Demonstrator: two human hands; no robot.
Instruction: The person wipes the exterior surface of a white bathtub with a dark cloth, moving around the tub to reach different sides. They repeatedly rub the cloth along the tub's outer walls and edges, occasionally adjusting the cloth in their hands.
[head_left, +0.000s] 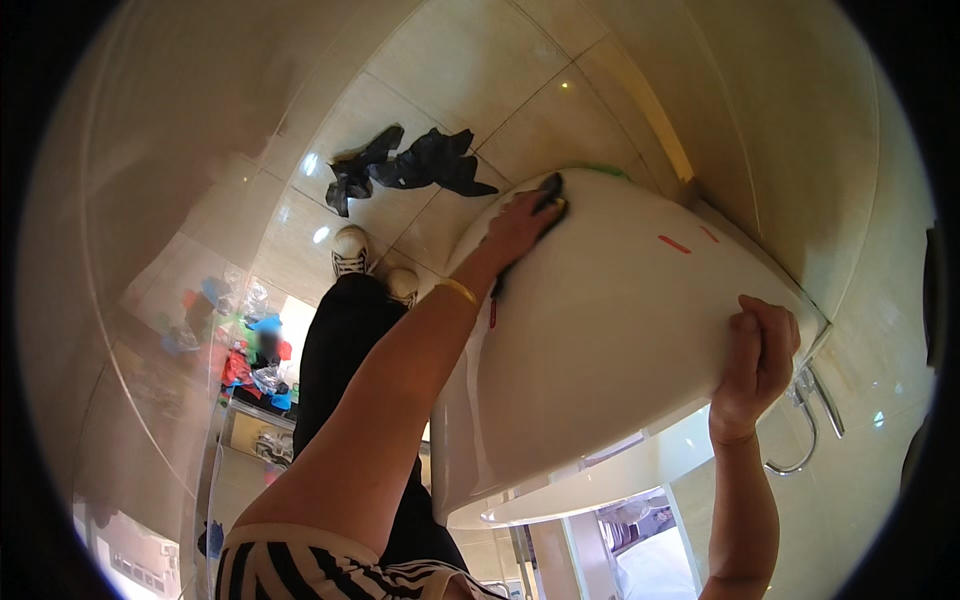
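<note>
A large glossy white tub (600, 300) with several red marks fills the middle of the view. My left hand (517, 225) presses a black cloth-like pad (552, 196), partly yellow, against its curved surface. The fingers cover much of the pad. Over the tub's right edge sits my right hand (756, 360), fingers curled; whether they grip the edge is hidden. Right of that hand, a chrome tap (814, 405) is on the tiled wall.
Crumpled black plastic pieces (412, 165) lie on the tiled floor (465, 67) beyond my shoes (351, 251). Colourful plastic bags (259, 360) are heaped at the left. A green strip (600, 169) shows at the tub's far edge.
</note>
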